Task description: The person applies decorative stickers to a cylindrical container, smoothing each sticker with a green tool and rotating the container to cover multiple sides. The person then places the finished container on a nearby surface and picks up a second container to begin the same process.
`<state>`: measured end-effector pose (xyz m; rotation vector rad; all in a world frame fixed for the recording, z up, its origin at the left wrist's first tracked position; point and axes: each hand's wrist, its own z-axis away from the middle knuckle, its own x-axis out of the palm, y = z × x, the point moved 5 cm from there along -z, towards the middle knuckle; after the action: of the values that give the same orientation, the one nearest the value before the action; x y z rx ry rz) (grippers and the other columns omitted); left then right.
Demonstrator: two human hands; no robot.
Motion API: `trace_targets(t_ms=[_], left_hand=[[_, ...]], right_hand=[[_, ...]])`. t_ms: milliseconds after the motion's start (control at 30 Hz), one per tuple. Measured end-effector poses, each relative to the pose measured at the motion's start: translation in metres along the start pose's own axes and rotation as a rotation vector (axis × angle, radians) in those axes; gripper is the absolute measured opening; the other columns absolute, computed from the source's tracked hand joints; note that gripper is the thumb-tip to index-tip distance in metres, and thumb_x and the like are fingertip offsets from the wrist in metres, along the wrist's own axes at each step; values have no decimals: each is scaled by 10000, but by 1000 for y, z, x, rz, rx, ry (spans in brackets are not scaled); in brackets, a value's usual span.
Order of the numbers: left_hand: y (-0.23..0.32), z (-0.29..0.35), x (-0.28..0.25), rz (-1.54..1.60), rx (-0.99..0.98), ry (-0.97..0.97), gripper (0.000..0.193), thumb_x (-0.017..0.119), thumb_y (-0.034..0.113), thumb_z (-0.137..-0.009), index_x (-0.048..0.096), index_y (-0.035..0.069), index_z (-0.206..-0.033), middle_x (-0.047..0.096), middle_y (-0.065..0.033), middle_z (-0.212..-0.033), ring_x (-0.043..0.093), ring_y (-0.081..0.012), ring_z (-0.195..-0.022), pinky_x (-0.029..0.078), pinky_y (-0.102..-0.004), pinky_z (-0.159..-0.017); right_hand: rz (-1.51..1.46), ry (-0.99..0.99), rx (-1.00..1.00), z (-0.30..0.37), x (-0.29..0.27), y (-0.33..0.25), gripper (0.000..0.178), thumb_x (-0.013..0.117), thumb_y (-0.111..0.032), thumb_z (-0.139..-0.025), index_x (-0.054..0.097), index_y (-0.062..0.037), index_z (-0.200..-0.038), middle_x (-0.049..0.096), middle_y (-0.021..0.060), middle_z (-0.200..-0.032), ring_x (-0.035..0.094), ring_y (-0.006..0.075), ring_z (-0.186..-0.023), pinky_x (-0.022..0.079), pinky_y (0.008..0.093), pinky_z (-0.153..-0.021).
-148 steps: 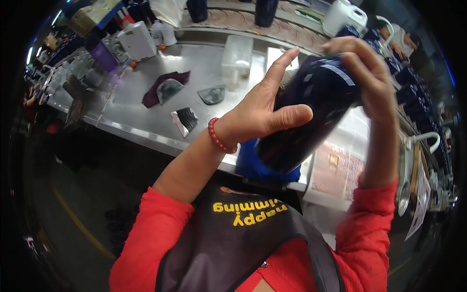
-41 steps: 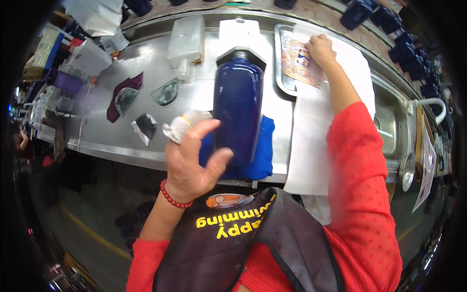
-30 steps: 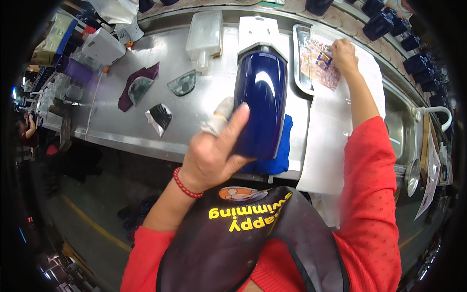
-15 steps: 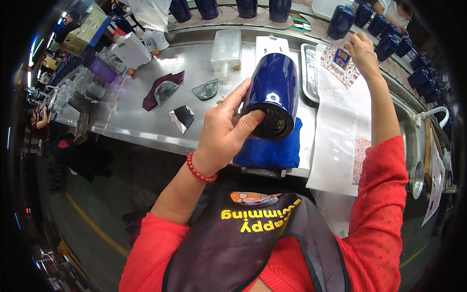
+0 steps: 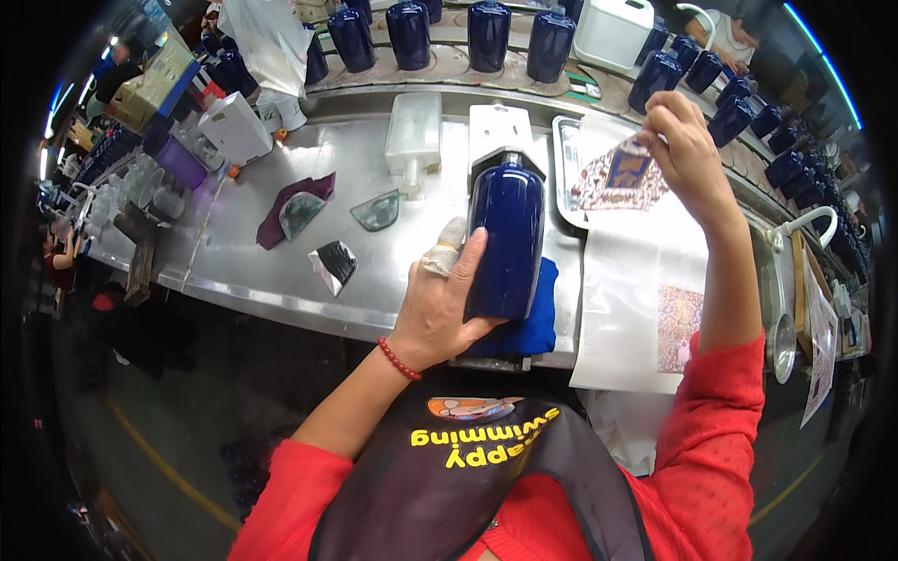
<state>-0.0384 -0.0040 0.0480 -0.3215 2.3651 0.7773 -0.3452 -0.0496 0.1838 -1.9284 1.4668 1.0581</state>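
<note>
My left hand [image 5: 438, 313] is closed round a glossy dark blue bottle [image 5: 510, 243], thumb along its side and a pale wrap on one finger. The bottle's neck points away from me. Under its lower end lies a folded blue cloth [image 5: 541, 313]. My right hand [image 5: 687, 150] pinches the upper right edge of a patterned decal [image 5: 606, 187] with a dark blue panel. This decal hangs above a metal tray [image 5: 564, 182] and a whitish sheet [image 5: 613, 323], on which another patterned piece [image 5: 681, 313] lies. Behind the bottle stands a white holder [image 5: 498, 122].
On the metal bench lie a clear bottle [image 5: 414, 136], a purple cloth [image 5: 271, 227], two dark half-round pieces, one of them loose [image 5: 377, 211], and a crumpled foil piece [image 5: 333, 266]. Blue bottles [image 5: 409, 35] line the conveyor behind. At right is a white tap [image 5: 814, 220]; a person [image 5: 725, 37] sits beyond.
My left hand has tipped the bottle, so its base no longer faces me and its neck shows at the far end. My right hand has brought the decal left and down, nearer the bottle.
</note>
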Motion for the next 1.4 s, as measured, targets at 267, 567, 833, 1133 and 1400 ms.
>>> trace_targets(t_ms=[267, 567, 833, 1133, 1400], left_hand=[[-5, -1, 4, -20, 54, -144, 1082, 922, 291, -686, 386, 45, -1592, 528, -304, -1440, 577, -457, -1217, 430, -501, -1022], [-12, 8, 18, 97, -16, -113, 1073, 908, 185, -678, 374, 65, -1601, 447, -403, -1480, 515, -525, -1307, 442, -526, -1045], [-25, 20, 27, 186, -165, -154, 1172, 909, 272, -667, 279, -28, -1609, 518, -309, -1458, 549, -460, -1285, 352, -536, -1105], [-24, 20, 25, 95, -113, -191, 1203, 915, 381, -688, 268, -67, -1598, 523, -287, -1452, 556, -433, -1253, 318, -552, -1138], [-15, -47, -23, 217, 5, -198, 892, 773, 510, -863, 452, 24, -1538, 390, -329, -1551, 394, -449, -1430, 273, -507, -1196]], right_hand=[[-232, 23, 0, 13, 1, 5, 134, 686, -113, -933, 614, -1, -928, 612, 134, -1135, 583, 346, -1119, 468, 433, -964], [-168, -195, 622, 43, 190, 147, 239, 703, -283, -928, 741, -57, -995, 617, 183, -1180, 641, 381, -1052, 552, 505, -924], [124, -403, 660, 68, 238, 157, 285, 679, -365, -933, 733, -143, -1104, 603, 73, -1275, 542, 326, -1265, 529, 573, -918], [16, 0, 157, 21, 106, 83, 121, 733, -150, -888, 636, -83, -911, 608, 55, -1179, 574, 298, -1180, 505, 451, -857], [-9, 65, -184, -3, -12, -28, 178, 780, -100, -854, 603, -81, -871, 579, 64, -1275, 539, 287, -1283, 479, 438, -947]])
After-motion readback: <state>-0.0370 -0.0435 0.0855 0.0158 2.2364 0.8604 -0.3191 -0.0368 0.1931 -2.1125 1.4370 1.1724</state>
